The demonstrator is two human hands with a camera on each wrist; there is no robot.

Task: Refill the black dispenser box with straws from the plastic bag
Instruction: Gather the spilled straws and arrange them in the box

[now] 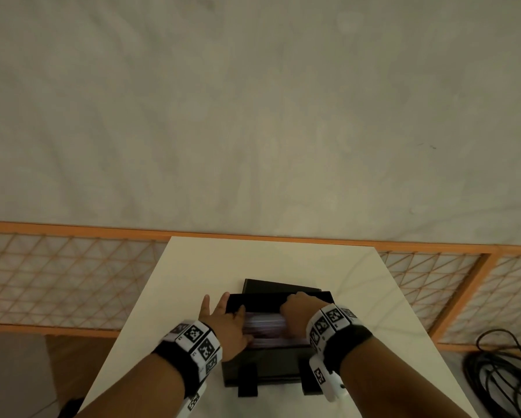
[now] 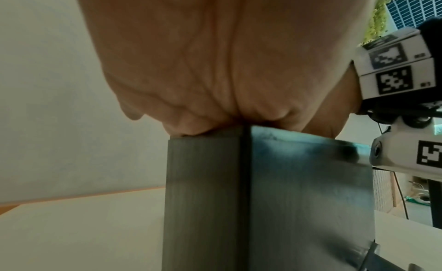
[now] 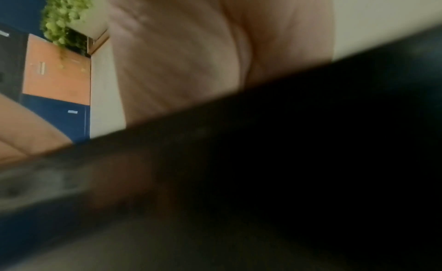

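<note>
You are standing at a pale surface (image 1: 162, 297) with a black dispenser box (image 1: 262, 366) near its middle, directly under your hands. The box is open at the top: a dark panel (image 1: 280, 286), apparently its lid, lies just beyond it.

A bundle of straws (image 1: 266, 325) sits in the open top of the box. It is blurred, a pale, purplish streak, so you cannot count the straws or tell how full the box is. The bundle's long axis runs side to side, parallel to the box's long side, with one end towards each of your hands.

Your left hand (image 1: 226, 324) is at the left end of the box. Its outer fingers spread straight over the edge of the box, while the thumb side rests against the straw ends. In the left wrist view, the heel of the palm presses on the box's top corner.

Your right hand (image 1: 298, 309) is at the right end of the box, its fingers bent down over the straws and far rim. Whether they are gripping the bundle or only pushing it cannot be told; the right wrist view is blurred and mostly dark.

No plastic bag is in view. By this evidence, the straws are already in the box, and what remains is likely levelling them and closing the lid.
</note>
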